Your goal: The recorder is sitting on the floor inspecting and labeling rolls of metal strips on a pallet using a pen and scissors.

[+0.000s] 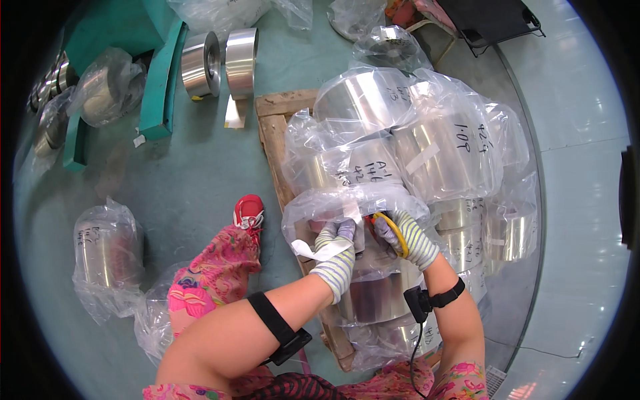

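Bent over a stack of shiny metal coils in clear plastic, I have both hands, in striped gloves, at the gathered plastic bag (pixel 353 200) of one coil. My left hand (pixel 335 257) is closed at the bag's near edge, with a white strip (pixel 320 251) curling out from under its fingers. To its right, my right hand (pixel 415 241) is closed around a yellow ring-shaped thing (pixel 395 233); its exact kind is partly hidden by the glove. Behind my hands lies a wrapped metal coil (pixel 447 150) with a pale tape strip and handwriting on its plastic.
The coils rest on a wooden pallet (pixel 283 103). At left on the green floor stands another wrapped coil (pixel 107 247). Two bare coils (pixel 241 63) stand by a green metal frame (pixel 160 93) at the far left. A black chair (pixel 490 23) is at the far right.
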Tool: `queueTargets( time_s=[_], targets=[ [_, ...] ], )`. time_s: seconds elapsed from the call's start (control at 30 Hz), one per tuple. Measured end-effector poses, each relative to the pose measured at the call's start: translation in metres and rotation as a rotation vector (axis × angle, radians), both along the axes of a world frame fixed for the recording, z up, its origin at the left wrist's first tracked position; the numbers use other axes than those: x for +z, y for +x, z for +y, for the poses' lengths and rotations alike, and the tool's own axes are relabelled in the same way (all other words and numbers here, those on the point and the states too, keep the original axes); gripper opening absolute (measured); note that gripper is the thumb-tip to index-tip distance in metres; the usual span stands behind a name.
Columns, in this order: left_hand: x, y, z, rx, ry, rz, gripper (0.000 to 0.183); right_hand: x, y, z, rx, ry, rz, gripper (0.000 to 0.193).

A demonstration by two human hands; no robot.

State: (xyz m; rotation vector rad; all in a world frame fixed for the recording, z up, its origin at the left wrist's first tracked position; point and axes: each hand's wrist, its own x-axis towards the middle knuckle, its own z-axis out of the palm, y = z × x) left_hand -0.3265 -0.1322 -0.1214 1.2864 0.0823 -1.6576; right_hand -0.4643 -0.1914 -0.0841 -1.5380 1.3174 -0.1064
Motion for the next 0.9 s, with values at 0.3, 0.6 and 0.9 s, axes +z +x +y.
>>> queueTargets(
  time_s=[0.3, 0.6, 0.9],
  targets=[
    [-0.004, -0.005, 0.006, 0.027, -0.051, 0.031, 0.015, 0.006, 0.011, -0.007, 0.002, 0.01, 0.153, 0.035],
    [0.001, -0.008, 0.071, -0.404, 0.019, -0.207, 0.027, 0.017, -0.017, 0.037, 0.151, -0.164, 0.398, 0.028],
    [-0.001, -0.02, 0.109, -0.648, -0.274, -0.651, 0.018, 0.007, -0.048, 0.2, -0.756, -0.225, 0.125, 0.043]
  ],
)
